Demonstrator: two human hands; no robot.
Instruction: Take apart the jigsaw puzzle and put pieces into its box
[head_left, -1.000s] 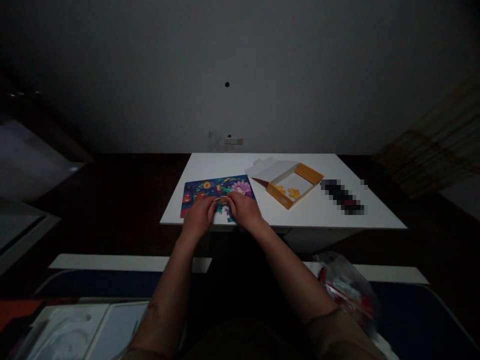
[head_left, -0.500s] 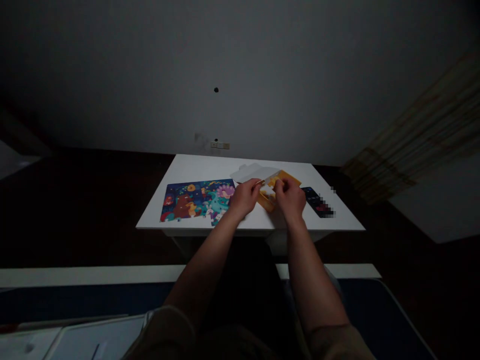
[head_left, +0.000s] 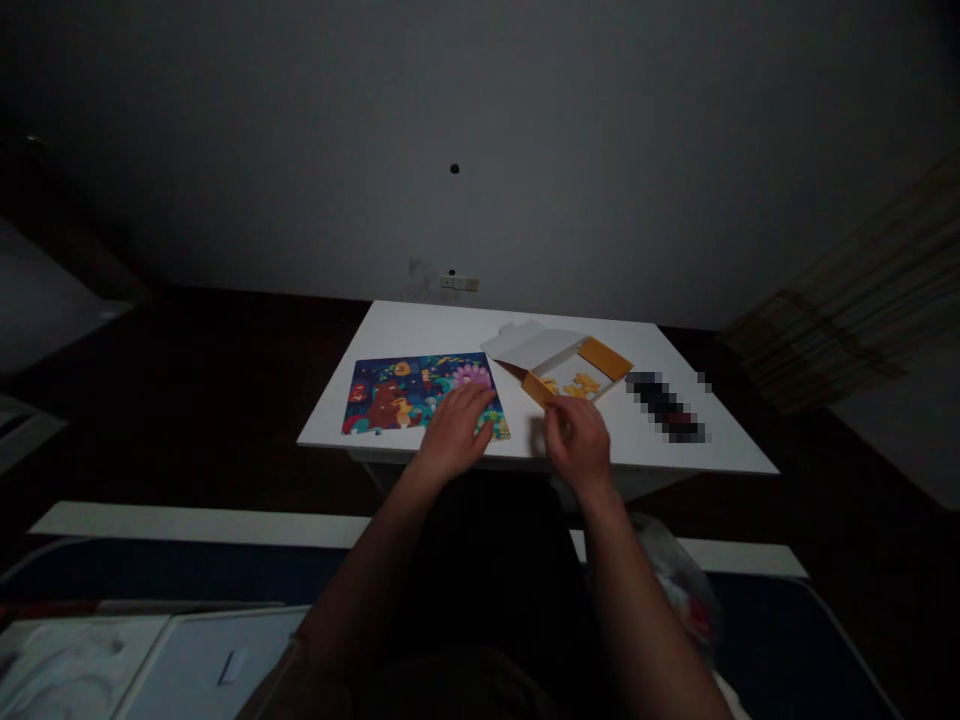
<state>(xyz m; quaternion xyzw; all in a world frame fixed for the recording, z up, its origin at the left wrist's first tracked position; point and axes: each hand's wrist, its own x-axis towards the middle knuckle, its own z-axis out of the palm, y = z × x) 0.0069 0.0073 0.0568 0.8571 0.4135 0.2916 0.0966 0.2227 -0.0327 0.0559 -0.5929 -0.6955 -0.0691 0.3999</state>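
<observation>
A colourful jigsaw puzzle (head_left: 384, 392) with animals on a dark blue ground lies on the left half of the white table. My left hand (head_left: 454, 432) rests flat over its right part, fingers stretched out, covering some of the picture. Right of it, an orange cardboard box (head_left: 609, 358) stands with its white lid (head_left: 534, 345) folded back. Several yellow puzzle pieces (head_left: 581, 385) lie inside. At the box's near edge is my right hand (head_left: 583, 442), thumb and fingers curled together in a pinch. Whatever may be between those fingertips is hidden.
On the table's right side lies a dark, pixelated object (head_left: 667, 408). The white table (head_left: 427, 325) stands near a grey wall with sockets (head_left: 459, 284). Below, a white-edged bench (head_left: 210, 522) runs across, with a clear plastic bag (head_left: 686, 585) right of my arm.
My hands have parted from over the box. The left has moved down onto the puzzle and opened; the right has drawn back to the box's near edge. The view has shifted slightly.
</observation>
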